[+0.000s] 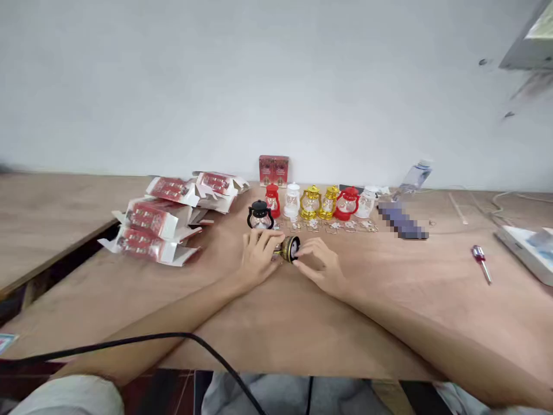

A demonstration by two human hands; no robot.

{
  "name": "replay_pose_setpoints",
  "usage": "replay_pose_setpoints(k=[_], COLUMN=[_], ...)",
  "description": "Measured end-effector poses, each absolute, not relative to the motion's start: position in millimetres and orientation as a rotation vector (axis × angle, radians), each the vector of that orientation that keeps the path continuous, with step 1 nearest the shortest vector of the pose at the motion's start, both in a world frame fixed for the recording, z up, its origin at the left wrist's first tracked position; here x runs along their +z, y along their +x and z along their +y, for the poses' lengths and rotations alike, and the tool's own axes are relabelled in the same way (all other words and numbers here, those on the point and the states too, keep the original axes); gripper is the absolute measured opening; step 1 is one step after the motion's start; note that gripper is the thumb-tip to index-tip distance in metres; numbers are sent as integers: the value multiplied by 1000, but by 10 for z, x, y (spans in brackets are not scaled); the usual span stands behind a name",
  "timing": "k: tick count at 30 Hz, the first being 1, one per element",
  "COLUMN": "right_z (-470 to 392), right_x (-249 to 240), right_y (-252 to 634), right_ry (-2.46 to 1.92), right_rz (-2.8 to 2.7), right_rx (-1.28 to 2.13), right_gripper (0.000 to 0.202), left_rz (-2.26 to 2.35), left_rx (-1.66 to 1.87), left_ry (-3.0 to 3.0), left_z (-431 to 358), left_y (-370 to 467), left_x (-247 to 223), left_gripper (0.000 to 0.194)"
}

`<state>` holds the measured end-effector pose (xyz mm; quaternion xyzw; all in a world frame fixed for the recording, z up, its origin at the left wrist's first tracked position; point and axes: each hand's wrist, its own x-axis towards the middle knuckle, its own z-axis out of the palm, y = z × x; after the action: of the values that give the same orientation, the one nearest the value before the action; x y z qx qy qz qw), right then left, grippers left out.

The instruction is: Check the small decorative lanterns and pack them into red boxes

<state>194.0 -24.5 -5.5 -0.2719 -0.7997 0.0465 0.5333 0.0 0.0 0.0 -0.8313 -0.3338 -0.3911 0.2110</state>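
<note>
My left hand (258,253) is closed around a small bronze-coloured toy lantern (286,249), which lies on its side with its dark round base turned to the right. The fingertips and thumb of my right hand (322,266) pinch at the rim of that base; whether they hold some small part there is too fine to see. Just behind my left hand stands a black lantern (260,214), upright. Behind both hands runs a row of upright lanterns: a red one (272,200), a white one (292,202), a gold one (310,203) and several more.
Opened red-and-white cartons (149,219) are piled at the left, beside a gap in the table. Small wire pieces (332,227) lie before the lanterns. Further right are a bottle (415,176), a dark pixelated object (401,222), a screwdriver (481,264) and a white tray (525,253). A black cable (173,335) crosses the front.
</note>
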Motion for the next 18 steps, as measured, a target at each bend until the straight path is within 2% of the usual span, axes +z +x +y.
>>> replay_pose_setpoints(k=[8, 13, 18], right_z=[-210, -168, -184], right_x=[-102, -156, -162], right_y=[1924, 1906, 1900], right_ry=[-746, -722, -733], right_rz=[-1665, -1574, -1546], right_rx=[381, 677, 743], right_gripper=[34, 34, 32], left_rz=[-869, -852, -868], left_rx=[-1179, -1193, -1240], left_ry=[-2301, -2292, -2298], left_z=[-32, -17, -2], left_y=[49, 51, 40], left_x=[0, -20, -50], left_gripper=[25, 25, 30])
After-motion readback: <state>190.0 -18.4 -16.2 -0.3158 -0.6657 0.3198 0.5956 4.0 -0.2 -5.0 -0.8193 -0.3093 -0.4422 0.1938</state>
